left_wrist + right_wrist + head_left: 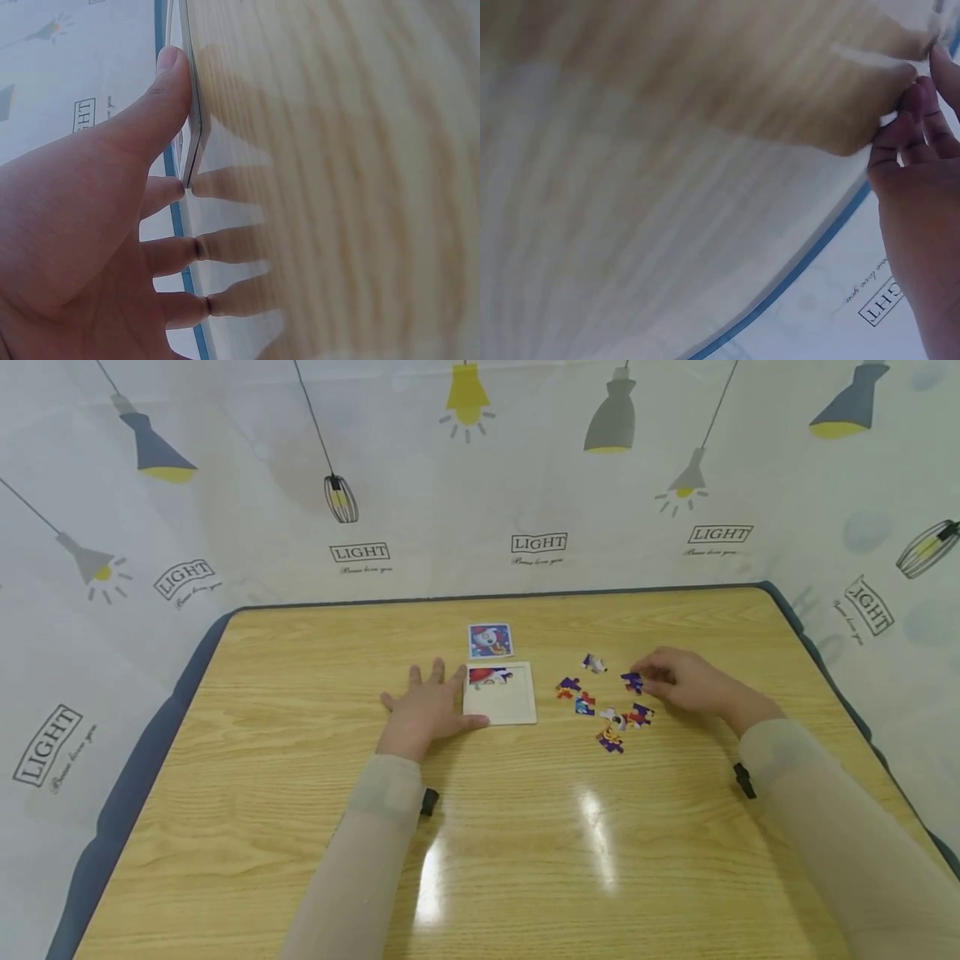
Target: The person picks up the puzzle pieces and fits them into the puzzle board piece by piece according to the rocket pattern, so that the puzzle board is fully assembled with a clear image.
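My left hand (427,706) lies spread on the table, its thumb (171,86) on the near left edge of a square puzzle tray (502,706) and the other fingers fanned beyond. A few joined pieces with a red, white and purple picture (489,676) fill the tray's upper left; its remaining base is bare and cream. To the right, my right hand (686,681) pinches a dark purple puzzle piece (632,682) between thumb and fingers, low over the tabletop. In the right wrist view those fingertips (911,97) are bent down at the table, the piece mostly hidden.
Loose puzzle pieces lie between tray and right hand: a whitish one (594,663) at the back, several colourful ones (585,702) nearer. Behind the tray is a small picture card (490,641) with a white cartoon animal. A lamp-printed curtain (450,485) surrounds the wooden table (525,843).
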A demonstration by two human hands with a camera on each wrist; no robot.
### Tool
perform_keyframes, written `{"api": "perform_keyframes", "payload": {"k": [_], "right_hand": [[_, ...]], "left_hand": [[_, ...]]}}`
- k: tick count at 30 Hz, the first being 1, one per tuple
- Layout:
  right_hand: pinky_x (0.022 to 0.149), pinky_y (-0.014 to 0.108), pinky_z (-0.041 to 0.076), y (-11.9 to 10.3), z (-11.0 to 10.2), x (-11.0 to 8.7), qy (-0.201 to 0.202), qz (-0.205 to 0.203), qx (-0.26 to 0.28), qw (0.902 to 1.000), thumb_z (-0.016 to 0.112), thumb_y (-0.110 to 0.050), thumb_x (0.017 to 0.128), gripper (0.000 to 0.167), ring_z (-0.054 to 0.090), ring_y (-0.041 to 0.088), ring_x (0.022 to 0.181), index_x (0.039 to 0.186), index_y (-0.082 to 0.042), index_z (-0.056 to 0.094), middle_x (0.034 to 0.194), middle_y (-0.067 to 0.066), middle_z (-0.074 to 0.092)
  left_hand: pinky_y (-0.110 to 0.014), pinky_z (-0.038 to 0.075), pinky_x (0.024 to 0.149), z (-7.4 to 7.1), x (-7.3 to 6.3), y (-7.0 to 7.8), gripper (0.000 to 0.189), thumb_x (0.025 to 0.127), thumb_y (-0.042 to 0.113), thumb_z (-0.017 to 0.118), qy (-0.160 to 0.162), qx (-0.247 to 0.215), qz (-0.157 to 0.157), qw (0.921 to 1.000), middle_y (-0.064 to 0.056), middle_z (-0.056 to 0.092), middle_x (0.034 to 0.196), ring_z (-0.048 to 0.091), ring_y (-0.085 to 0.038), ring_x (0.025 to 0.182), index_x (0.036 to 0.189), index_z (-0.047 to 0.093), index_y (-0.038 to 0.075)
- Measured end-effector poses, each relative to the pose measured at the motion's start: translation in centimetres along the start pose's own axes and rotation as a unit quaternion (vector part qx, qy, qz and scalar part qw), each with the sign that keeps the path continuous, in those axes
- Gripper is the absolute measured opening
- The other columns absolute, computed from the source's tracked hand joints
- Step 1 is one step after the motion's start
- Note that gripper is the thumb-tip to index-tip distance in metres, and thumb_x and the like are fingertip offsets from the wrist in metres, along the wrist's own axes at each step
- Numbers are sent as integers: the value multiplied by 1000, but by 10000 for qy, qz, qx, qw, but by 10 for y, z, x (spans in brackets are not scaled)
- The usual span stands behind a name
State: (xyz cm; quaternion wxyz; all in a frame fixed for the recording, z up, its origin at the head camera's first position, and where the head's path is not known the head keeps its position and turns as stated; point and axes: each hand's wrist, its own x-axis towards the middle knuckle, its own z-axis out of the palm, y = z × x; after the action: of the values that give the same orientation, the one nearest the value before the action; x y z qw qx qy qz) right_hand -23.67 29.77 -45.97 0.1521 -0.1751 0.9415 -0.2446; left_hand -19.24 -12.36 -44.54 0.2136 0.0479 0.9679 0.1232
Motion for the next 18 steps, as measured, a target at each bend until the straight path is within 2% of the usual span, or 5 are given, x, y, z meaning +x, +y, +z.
{"api": "perform_keyframes", "payload": {"k": [4, 7, 13, 18], "right_hand": [[103, 60, 55, -14, -4, 4, 41, -247, 30, 9997, 63, -19, 108, 37, 63, 37, 122, 142, -5, 62, 134, 18, 65], [102, 59, 55, -33, -6, 13, 69, -403, 58, 9991, 64, -23, 108, 39, 62, 36, 123, 144, -7, 62, 140, 17, 64], [98, 50, 58, -71, 5, 38, 77, -629, 25, 9980, 67, -27, 107, 40, 65, 29, 117, 142, -7, 64, 135, 13, 69], [92, 43, 59, -99, 18, 56, -165, -584, 125, 9981, 67, -27, 107, 38, 65, 25, 110, 139, -7, 65, 129, 10, 69]], "left_hand": [[-92, 6, 116, -1, 0, 1, 104, 90, 78, 64, -1, -12, 11, 10000, -9, -1, 182, -3, -48, 166, 172, 16, 35], [-92, 6, 116, -1, 0, 1, 104, 90, 78, 64, 16, -9, 9, 10000, -9, -1, 182, -3, -48, 166, 172, 17, 35], [-92, 5, 116, 0, 0, 0, 104, 90, 78, 64, -3, -17, 14, 10000, -9, -1, 182, -3, -48, 166, 172, 16, 35], [-92, 5, 116, 0, 0, 1, 104, 90, 79, 64, -17, -13, 0, 10000, -9, -1, 182, -3, -48, 166, 172, 16, 35]]}}
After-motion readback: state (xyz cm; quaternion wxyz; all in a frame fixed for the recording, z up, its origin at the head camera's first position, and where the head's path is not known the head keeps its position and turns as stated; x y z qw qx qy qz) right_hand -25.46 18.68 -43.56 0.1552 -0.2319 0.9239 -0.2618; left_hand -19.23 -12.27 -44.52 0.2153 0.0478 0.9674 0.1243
